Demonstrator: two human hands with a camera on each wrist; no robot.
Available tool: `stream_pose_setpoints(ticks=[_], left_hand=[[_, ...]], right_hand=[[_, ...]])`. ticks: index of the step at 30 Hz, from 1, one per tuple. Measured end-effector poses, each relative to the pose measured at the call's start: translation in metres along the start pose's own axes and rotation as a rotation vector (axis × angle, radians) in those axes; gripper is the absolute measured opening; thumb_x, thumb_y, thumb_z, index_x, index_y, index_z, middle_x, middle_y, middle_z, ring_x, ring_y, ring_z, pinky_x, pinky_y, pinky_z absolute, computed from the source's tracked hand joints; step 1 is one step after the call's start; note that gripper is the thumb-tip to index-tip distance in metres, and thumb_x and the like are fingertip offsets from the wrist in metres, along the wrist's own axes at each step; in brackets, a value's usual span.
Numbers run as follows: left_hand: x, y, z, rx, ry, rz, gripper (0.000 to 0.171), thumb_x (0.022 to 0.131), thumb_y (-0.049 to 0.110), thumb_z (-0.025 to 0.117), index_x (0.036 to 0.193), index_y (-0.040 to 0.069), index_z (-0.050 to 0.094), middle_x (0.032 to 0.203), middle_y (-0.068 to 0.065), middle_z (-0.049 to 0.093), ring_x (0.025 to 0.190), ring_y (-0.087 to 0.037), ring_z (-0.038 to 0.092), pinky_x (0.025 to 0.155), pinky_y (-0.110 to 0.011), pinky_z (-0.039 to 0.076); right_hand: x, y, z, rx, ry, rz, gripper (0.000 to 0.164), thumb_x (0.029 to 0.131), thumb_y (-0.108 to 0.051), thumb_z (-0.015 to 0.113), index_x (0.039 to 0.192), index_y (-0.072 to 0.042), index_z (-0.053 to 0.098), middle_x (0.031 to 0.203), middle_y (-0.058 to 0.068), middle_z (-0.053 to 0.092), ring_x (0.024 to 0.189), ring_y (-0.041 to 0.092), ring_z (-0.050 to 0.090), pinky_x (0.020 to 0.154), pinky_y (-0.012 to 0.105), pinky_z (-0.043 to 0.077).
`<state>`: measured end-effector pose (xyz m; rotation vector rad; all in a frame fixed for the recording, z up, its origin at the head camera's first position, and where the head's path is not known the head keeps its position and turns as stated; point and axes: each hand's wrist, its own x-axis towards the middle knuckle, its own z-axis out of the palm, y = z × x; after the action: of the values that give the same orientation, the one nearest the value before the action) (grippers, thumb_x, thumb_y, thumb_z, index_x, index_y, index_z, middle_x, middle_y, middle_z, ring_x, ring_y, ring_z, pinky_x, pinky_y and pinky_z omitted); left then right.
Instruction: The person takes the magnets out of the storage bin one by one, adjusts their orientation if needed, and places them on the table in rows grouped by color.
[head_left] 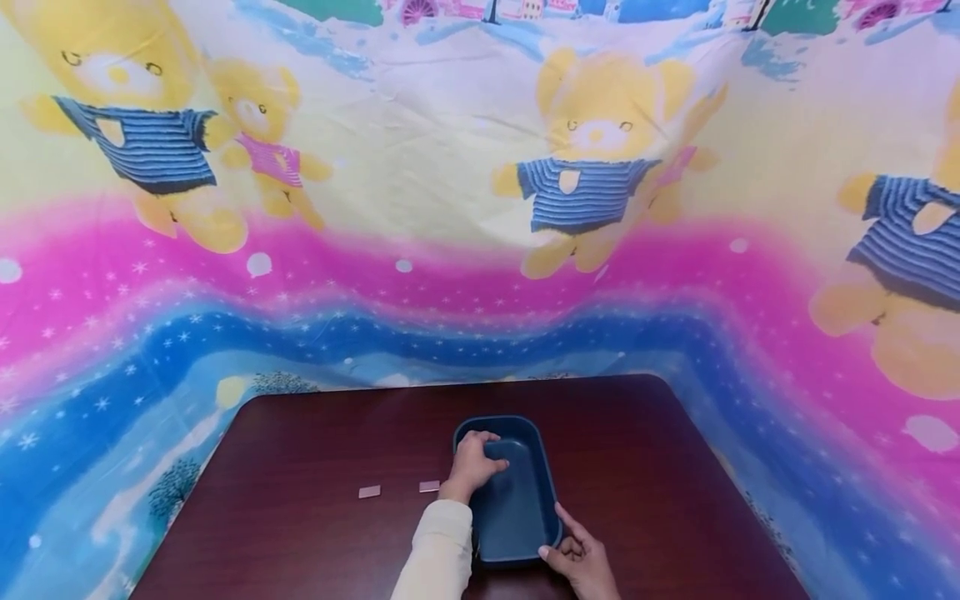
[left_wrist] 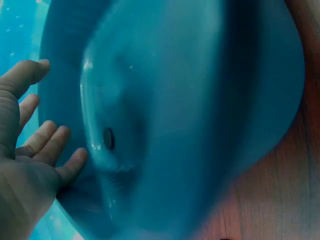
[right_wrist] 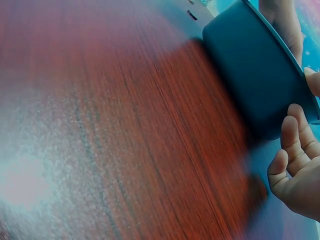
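Observation:
A dark blue rectangular plastic basin (head_left: 513, 500) with rounded corners stands on the table. My left hand (head_left: 472, 462) is over its left side, fingers spread and holding nothing. In the left wrist view, a small dark round piece (left_wrist: 109, 138) lies inside the basin, near the fingertips of the left hand (left_wrist: 37, 150). At the near right corner my right hand (head_left: 581, 558) grips the basin, thumb at the near rim and a finger along the right side. The right wrist view shows the right hand (right_wrist: 300, 155) against the basin's outer wall (right_wrist: 255, 75).
Two small pale pink rectangular pieces, one farther left (head_left: 370, 492) and one nearer the basin (head_left: 429, 486), lie on the dark wooden table (head_left: 300, 533). Behind the table hangs a cloth (head_left: 435, 208) printed with teddy bears.

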<state>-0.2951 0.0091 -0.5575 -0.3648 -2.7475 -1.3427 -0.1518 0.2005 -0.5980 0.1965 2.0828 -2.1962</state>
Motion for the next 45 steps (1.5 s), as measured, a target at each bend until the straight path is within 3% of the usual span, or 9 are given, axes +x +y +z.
stream_pose_setpoints(ticks=[7,12,17,21,30,37,45], left_hand=[[0.002,-0.002,0.006,-0.019,-0.022,-0.118,0.044,0.072,0.017,0.080,0.110,0.000,0.063,0.119,-0.022,0.046,0.099,-0.033,0.048,0.076,-0.044,0.048],[0.001,-0.006,0.010,-0.026,0.006,-0.195,0.043,0.069,0.014,0.082,0.106,-0.001,0.064,0.115,-0.023,0.045,0.101,-0.035,0.044,0.077,-0.044,0.046],[0.002,-0.008,0.013,-0.004,0.037,-0.197,0.040,0.066,0.012,0.083,0.099,-0.003,0.066,0.097,-0.016,0.050,0.094,-0.033,0.045,0.078,-0.043,0.045],[0.003,-0.007,0.011,-0.012,0.024,-0.202,0.039,0.064,0.009,0.083,0.096,-0.003,0.066,0.095,-0.015,0.056,0.094,-0.031,0.048,0.079,-0.041,0.046],[0.013,-0.004,0.006,-0.108,-0.144,-0.296,0.038,0.066,0.001,0.080,0.102,-0.001,0.065,0.095,-0.009,0.060,0.085,-0.025,0.058,0.070,-0.041,0.051],[0.014,-0.004,0.001,-0.025,-0.164,-0.274,0.035,0.061,0.000,0.082,0.094,0.001,0.071,0.093,-0.009,0.064,0.083,-0.023,0.058,0.069,-0.036,0.051],[0.010,-0.005,0.009,0.055,-0.134,-0.291,0.029,0.059,-0.005,0.082,0.086,0.003,0.073,0.086,-0.006,0.067,0.083,-0.021,0.060,0.065,-0.035,0.052]], right_hand=[[0.000,0.001,-0.002,0.022,-0.017,-0.004,0.074,0.081,-0.005,0.070,0.144,-0.007,0.032,0.062,0.004,0.047,0.052,0.009,0.042,0.055,0.025,0.039],[0.001,0.002,-0.003,0.039,-0.050,0.001,0.075,0.081,-0.006,0.071,0.145,-0.007,0.031,0.062,0.002,0.048,0.053,0.009,0.041,0.055,0.024,0.039],[0.002,0.002,-0.003,0.033,-0.052,-0.003,0.076,0.080,-0.006,0.071,0.144,-0.007,0.032,0.063,0.002,0.049,0.053,0.009,0.042,0.055,0.024,0.039],[0.003,0.002,-0.002,0.030,-0.041,-0.015,0.075,0.079,-0.004,0.071,0.144,-0.006,0.033,0.062,0.002,0.049,0.053,0.009,0.043,0.055,0.024,0.040],[0.002,0.001,-0.004,0.041,-0.031,-0.041,0.074,0.080,-0.002,0.070,0.144,-0.005,0.033,0.062,0.003,0.050,0.054,0.008,0.044,0.055,0.024,0.041],[0.003,0.004,-0.005,0.036,-0.034,-0.035,0.077,0.078,-0.006,0.073,0.144,-0.005,0.033,0.063,0.002,0.052,0.054,0.008,0.045,0.055,0.023,0.041],[0.001,0.002,-0.006,0.075,-0.072,0.000,0.075,0.082,-0.006,0.070,0.145,-0.005,0.029,0.063,0.002,0.050,0.054,0.009,0.043,0.057,0.025,0.040]])
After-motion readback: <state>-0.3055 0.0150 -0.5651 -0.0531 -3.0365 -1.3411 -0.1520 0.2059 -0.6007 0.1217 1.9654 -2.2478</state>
